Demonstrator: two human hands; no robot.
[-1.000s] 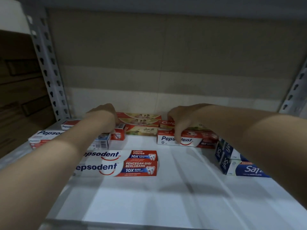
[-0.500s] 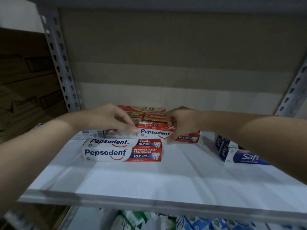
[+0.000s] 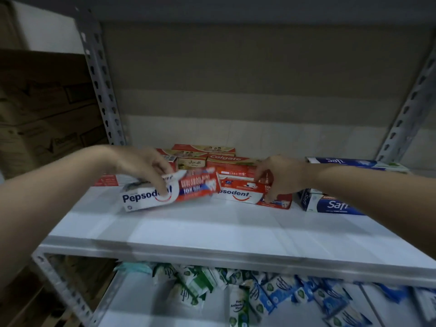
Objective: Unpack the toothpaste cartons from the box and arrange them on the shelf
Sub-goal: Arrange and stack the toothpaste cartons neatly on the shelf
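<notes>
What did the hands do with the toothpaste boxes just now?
The left hand took hold of the front Pepsodent cartons and lifted them, tilted. The right hand moved onto the other Pepsodent carton, gripping it. The Colgate cartons and Safi cartons stayed put.

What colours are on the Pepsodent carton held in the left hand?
White and red with blue lettering: Pepsodent carton, gripped by the left hand, head view.

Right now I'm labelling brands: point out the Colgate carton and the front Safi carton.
Colgate carton [image 3: 227, 158]: head view, on its red top face.
Front Safi carton [image 3: 335, 205]: head view, on its blue front face.
</notes>
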